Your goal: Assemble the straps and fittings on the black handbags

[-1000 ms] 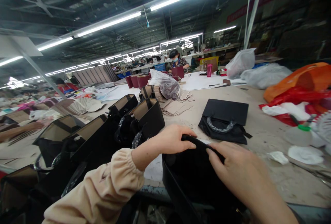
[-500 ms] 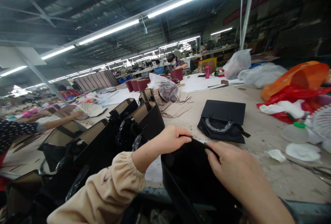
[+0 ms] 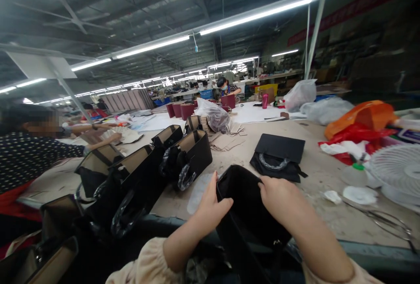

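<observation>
Between my hands is a black handbag [image 3: 249, 214], its mouth turned up toward me and its dark inside showing. My left hand [image 3: 211, 201] grips the near-left rim, thumb inside and fingers along the outer side. On the right, my right hand [image 3: 284, 198] is closed over the opposite rim, with its fingertips partly hidden. A small metal piece glints low on the bag. Just beyond lies a flat black handbag [image 3: 278, 150] with a plastic-wrapped handle. To the left stand several open black bags [image 3: 200, 155] with tan linings.
A co-worker in a dotted top [image 3: 39, 148] reaches over the table at left. Scissors [image 3: 387, 222], a white fan [image 3: 398, 172], a green-capped bottle [image 3: 356, 174] and an orange bag [image 3: 361, 117] are at right. Cardboard pieces [image 3: 226, 142] lie mid-table.
My left hand has shifted from the far rim down to the left rim of the bag, which now gapes wider. The view has turned left, bringing more of the co-worker in.
</observation>
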A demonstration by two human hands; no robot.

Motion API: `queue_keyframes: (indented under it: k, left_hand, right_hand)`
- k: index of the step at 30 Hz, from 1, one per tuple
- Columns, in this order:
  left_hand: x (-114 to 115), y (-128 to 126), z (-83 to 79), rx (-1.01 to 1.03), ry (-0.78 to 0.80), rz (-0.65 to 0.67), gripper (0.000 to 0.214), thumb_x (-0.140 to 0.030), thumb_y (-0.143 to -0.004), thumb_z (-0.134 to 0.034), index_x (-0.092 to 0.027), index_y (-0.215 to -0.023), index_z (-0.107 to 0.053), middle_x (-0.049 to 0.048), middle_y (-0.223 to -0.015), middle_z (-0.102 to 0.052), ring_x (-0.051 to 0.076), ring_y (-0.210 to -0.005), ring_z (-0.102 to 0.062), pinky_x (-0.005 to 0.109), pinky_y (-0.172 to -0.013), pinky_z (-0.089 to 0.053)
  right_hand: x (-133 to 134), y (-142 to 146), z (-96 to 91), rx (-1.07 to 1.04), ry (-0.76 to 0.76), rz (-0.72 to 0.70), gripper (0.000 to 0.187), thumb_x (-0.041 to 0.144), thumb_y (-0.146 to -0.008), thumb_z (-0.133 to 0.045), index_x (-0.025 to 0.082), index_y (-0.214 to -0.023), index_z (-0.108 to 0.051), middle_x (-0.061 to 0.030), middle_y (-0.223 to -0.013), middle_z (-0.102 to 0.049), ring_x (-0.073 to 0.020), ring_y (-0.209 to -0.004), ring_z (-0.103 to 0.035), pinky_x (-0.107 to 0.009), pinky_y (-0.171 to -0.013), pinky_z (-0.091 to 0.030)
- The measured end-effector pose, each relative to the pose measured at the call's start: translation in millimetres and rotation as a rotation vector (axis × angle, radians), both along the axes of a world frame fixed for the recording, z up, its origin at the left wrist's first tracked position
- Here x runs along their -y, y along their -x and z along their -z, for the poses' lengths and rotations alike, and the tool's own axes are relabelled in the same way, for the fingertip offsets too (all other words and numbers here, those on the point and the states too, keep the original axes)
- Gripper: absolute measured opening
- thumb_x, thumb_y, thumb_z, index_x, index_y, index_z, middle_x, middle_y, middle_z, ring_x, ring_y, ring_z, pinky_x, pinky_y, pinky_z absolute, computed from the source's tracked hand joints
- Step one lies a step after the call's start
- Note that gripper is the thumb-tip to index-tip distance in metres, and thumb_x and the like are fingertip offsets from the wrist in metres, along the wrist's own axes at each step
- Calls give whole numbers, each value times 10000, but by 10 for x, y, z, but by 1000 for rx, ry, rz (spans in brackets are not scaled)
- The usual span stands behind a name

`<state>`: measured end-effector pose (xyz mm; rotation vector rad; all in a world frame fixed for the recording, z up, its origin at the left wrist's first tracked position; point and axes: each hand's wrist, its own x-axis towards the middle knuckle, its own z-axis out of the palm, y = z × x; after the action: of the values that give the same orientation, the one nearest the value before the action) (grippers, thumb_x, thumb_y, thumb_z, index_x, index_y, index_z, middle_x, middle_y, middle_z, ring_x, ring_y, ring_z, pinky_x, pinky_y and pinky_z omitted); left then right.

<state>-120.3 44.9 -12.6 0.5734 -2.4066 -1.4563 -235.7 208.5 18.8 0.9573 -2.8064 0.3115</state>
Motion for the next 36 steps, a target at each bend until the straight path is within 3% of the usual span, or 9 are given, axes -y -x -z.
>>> queue_keyframes:
  k: [2, 6, 11, 16, 21, 24, 30, 36]
  left_hand:
    - [26, 102, -6, -11, -49, 4, 803, -145, -676, -507, -179, -1419, -205, 41, -1452, -293, 229, -1330, -260, 324, -1097, -238]
    - [254, 340, -146, 19, -176, 87, 852, -59, -576, -485, -168, -1396, -282, 62, -1396, -394, 243, -1243, -404, 322, -1018, -358]
    - [464, 439, -318, -6, -196, -10, 814, -44, -597, -548, -77, -1372, -299, 130, -1322, -475, 200, -1150, -501, 268, -965, -395]
    - [316, 241, -316, 109, 80, -122, 676, -331, -646, -690, -72, -1238, -490, 131, -1099, -625, 231, -1001, -585, 280, -836, -459]
    - [138, 63, -363, 321, 551, -83, 406, -463, -729, -548, -103, -863, -679, 120, -872, -685, 258, -877, -626, 302, -756, -477]
    - [136, 88, -439, 395, 772, -112, 361, -409, -745, -497, -112, -828, -684, 144, -882, -683, 265, -872, -636, 296, -741, -481]
    - [225, 228, -565, 419, 876, -155, 368, -360, -785, -433, -116, -919, -674, 156, -960, -674, 259, -932, -628, 304, -765, -489]
    - [268, 286, -576, 384, 908, -118, 370, -323, -830, -379, -131, -887, -691, 147, -968, -671, 241, -960, -617, 309, -816, -473]
  right_hand:
    - [7, 30, -43, 34, -42, -19, 275, 239, -843, -403, 167, -756, -654, -112, -725, -681, -222, -688, -645, -283, -568, -390]
    - [-17, 105, -134, 95, -107, -116, 285, 291, -831, -438, 153, -741, -671, -131, -782, -688, -241, -759, -647, -289, -615, -401]
    - [-59, 56, -150, 103, -74, -238, 362, 356, -855, -406, 152, -728, -676, -128, -785, -691, -235, -784, -644, -282, -633, -394]
    - [-78, -40, -40, 94, -43, -211, 422, 325, -882, -312, 143, -770, -677, -141, -823, -690, -228, -798, -641, -287, -659, -389]
    - [-73, -72, -32, 88, -60, -193, 446, 326, -883, -289, 125, -792, -677, -160, -848, -684, -233, -838, -632, -294, -697, -393]
    - [-32, -97, -50, 61, -96, -207, 445, 304, -881, -290, 104, -801, -679, -177, -865, -678, -239, -861, -627, -297, -723, -394]
    - [17, -165, -75, 73, -120, -219, 430, 301, -874, -309, 90, -820, -680, -195, -881, -671, -249, -878, -624, -303, -755, -395]
    - [31, -222, -103, 124, -68, -180, 470, 338, -878, -293, 108, -797, -695, -191, -880, -677, -252, -876, -627, -305, -754, -398]
